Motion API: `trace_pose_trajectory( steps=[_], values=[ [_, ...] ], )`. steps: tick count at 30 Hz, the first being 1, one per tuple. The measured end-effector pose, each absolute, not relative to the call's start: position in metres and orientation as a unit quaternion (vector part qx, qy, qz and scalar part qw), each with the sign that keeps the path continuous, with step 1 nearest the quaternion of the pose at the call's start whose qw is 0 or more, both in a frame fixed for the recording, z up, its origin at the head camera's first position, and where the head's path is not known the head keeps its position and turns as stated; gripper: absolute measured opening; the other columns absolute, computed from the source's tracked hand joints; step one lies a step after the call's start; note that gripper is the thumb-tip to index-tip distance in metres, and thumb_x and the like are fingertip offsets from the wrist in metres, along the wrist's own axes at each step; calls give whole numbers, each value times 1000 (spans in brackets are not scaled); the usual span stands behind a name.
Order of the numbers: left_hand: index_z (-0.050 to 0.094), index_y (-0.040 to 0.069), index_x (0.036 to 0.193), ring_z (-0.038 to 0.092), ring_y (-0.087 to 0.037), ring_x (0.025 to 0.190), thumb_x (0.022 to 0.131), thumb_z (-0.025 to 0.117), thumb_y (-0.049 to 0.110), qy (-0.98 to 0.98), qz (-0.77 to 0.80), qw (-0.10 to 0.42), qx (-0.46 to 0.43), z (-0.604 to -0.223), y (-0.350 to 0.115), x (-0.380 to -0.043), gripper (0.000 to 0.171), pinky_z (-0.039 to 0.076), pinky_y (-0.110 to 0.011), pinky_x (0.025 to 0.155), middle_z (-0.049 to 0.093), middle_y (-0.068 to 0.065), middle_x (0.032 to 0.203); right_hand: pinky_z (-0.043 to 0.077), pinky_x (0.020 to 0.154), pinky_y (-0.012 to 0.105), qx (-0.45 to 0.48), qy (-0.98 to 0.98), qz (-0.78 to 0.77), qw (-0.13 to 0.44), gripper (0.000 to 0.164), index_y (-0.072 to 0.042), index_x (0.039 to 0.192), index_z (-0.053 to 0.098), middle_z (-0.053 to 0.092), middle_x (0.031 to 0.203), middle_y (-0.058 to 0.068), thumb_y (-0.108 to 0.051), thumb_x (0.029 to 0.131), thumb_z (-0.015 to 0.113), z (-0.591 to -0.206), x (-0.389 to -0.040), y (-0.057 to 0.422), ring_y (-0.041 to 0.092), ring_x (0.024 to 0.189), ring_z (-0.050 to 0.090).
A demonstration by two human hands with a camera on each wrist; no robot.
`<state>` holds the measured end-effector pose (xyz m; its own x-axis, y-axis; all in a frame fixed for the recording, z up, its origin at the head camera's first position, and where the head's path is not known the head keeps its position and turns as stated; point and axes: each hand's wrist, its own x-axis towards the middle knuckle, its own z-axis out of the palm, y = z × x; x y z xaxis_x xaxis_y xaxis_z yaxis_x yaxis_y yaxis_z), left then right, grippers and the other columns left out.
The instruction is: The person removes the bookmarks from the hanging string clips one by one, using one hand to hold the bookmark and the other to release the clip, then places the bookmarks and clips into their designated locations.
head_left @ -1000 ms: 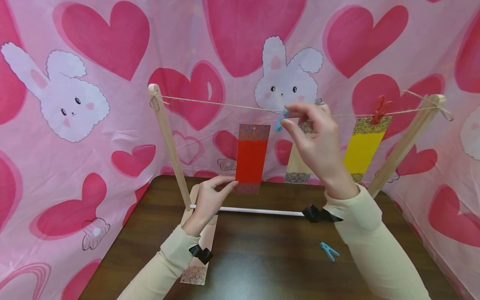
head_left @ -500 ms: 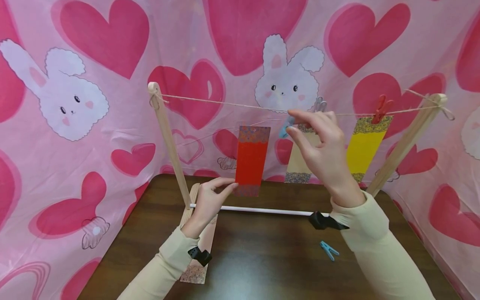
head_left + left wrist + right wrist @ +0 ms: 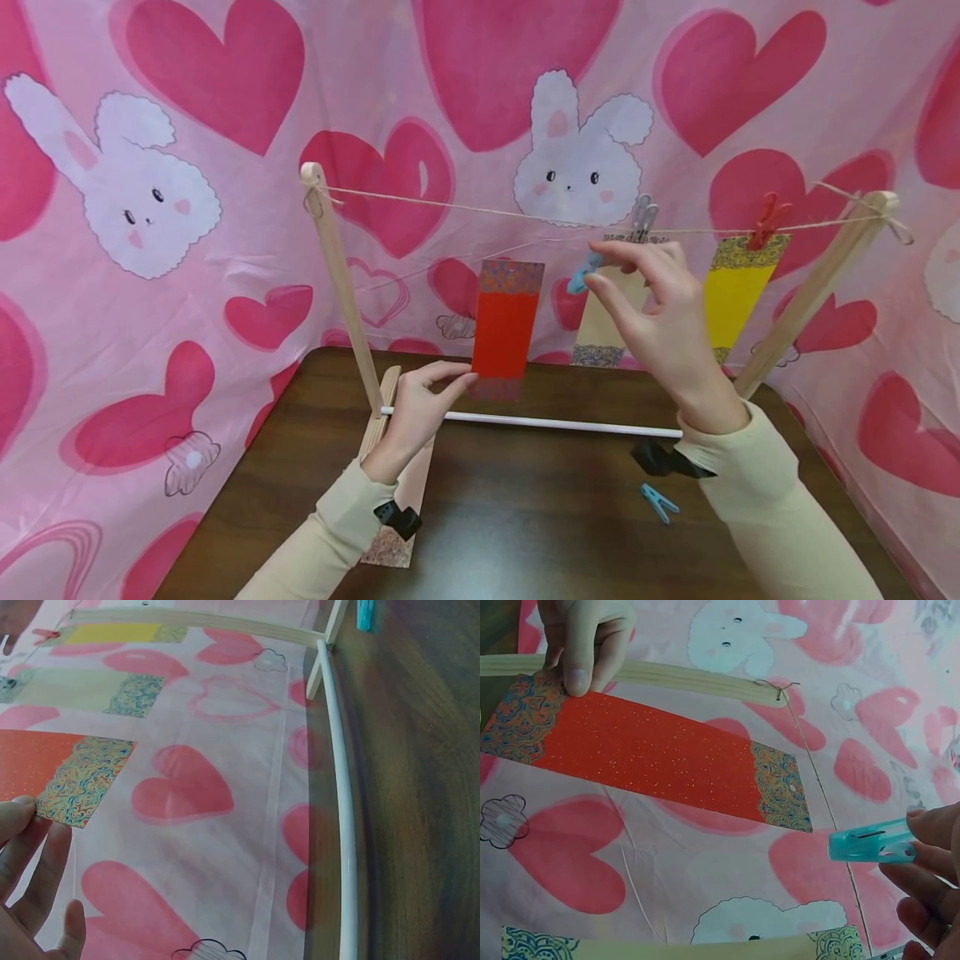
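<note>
My left hand [image 3: 420, 408] pinches the lower left edge of a red card [image 3: 501, 333] with patterned ends, holding it upright below the string [image 3: 450, 206]. In the left wrist view the thumb and fingers grip it by the patterned band [image 3: 90, 780]. My right hand [image 3: 660, 317] holds a light blue clothespin [image 3: 583, 273] between thumb and fingertips, to the right of the card and apart from it. The right wrist view shows the clothespin [image 3: 870, 841] near the string, with a gap to the card's top end [image 3: 784, 786].
A cream card [image 3: 600, 329] hangs from a grey clothespin [image 3: 643, 218], a yellow card [image 3: 738, 300] from a red one [image 3: 767, 221]. Wooden posts [image 3: 341, 292] and a white rod [image 3: 540, 423] form the frame. A blue clothespin [image 3: 659, 503] and a pale pink card [image 3: 390, 546] lie on the table.
My right hand has moved right and down with the blue clothespin, uncovering the grey clothespin. The red card has sunk slightly in my left hand's grip.
</note>
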<state>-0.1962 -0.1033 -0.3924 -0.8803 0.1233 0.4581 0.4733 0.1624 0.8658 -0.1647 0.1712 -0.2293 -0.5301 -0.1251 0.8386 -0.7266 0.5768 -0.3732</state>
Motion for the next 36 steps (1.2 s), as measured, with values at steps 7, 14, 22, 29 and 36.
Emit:
trace_pose_trajectory(
  steps=[7,14,22,29,36],
  values=[
    [82,7,106,74,-22,88,91,81,14,-749,-613,146,-205,-392,-103,-195,16,59,-26,78,80,-5,99,39,84,24,251,-804,373,390,41,-4,126,72,73,110,11,2,87,81,-235,-158,178,9,102,48],
    [83,8,106,73,-21,89,92,81,14,-756,-604,146,-207,-393,-102,-191,16,59,-28,78,80,-4,99,37,81,24,253,-806,378,379,38,-3,125,72,71,111,11,0,87,80,-242,-154,184,9,101,49],
    [82,8,106,74,-21,92,92,81,15,-752,-611,139,-204,-397,-103,-187,16,58,-25,80,80,-4,100,36,79,24,244,-814,371,374,44,-4,125,72,71,110,11,5,84,81,-248,-147,190,11,101,48],
    [82,8,107,73,-18,92,92,81,15,-757,-606,140,-202,-399,-105,-185,17,59,-25,81,80,-4,100,38,85,23,231,-822,365,371,46,-4,126,71,69,114,10,6,82,82,-252,-141,198,9,102,48],
    [82,8,105,73,-18,84,92,81,13,-756,-604,137,-210,-405,-108,-181,15,59,-25,76,79,-5,96,38,81,21,225,-828,352,374,46,-3,123,71,66,107,10,7,80,83,-261,-135,208,9,100,49]
  ],
)
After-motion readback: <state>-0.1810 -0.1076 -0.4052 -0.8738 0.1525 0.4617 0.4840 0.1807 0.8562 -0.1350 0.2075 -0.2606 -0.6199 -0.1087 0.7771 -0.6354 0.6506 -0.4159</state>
